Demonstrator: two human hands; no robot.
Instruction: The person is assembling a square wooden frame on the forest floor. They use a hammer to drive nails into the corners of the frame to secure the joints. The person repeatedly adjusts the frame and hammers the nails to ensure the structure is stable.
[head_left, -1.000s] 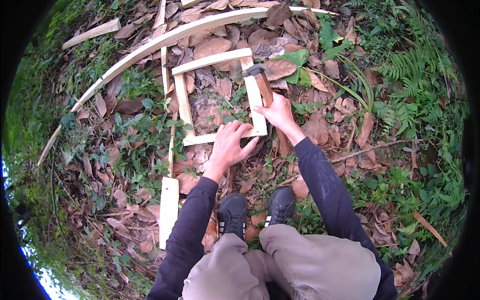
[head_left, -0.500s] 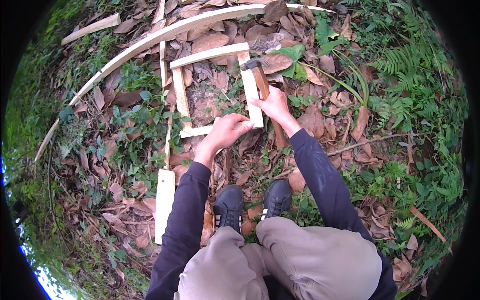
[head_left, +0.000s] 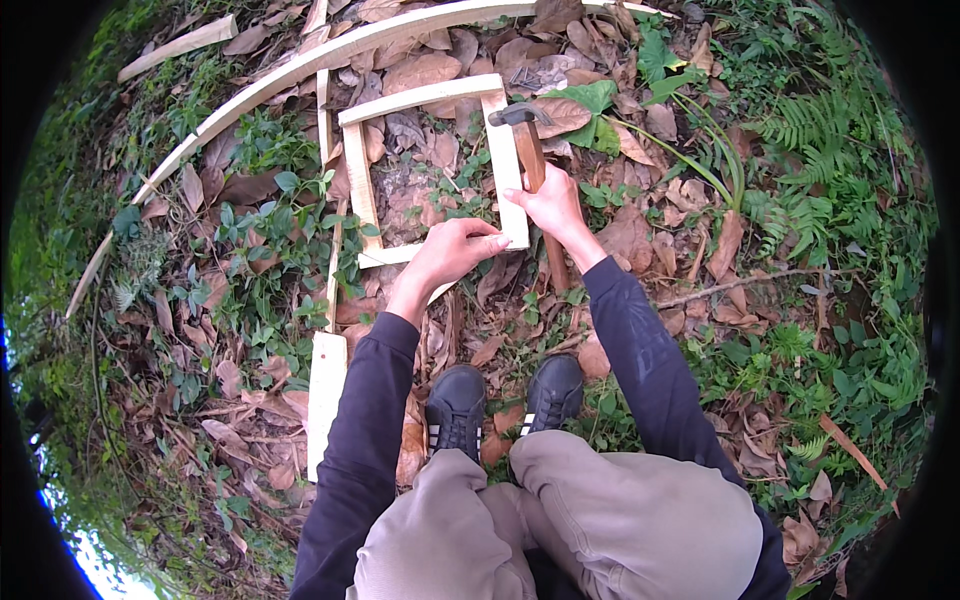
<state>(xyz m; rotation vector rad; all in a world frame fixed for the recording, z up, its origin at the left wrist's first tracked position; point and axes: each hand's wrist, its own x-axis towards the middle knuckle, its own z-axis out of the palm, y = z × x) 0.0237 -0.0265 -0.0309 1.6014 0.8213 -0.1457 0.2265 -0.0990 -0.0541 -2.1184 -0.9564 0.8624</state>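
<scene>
A four-sided frame of pale wooden strips (head_left: pixel 503 150) lies on the leafy ground in front of me. My left hand (head_left: pixel 450 256) is over its near strip, thumb and fingers pinched together at the near right corner. Whatever may be between those fingertips is too small to make out. My right hand (head_left: pixel 552 208) is wrapped round the wooden handle of a claw hammer (head_left: pixel 531 155), with the thumb reaching to the frame's right strip. The dark metal head points away from me, beside that strip, and the handle's end comes out below my hand.
A long pale wooden strip (head_left: pixel 330 62) curves across the far side. A thin upright strip (head_left: pixel 335 265) and a wider board (head_left: pixel 325 395) lie to the left, and a short piece (head_left: pixel 180 47) lies far left. Ferns (head_left: pixel 815 140) and a broad-leaved plant (head_left: pixel 595 110) grow at right.
The hammer head has shifted slightly right and toward me, a little off the frame's right strip. My left hand stays pinched at the corner, its knuckles slightly farther from me.
</scene>
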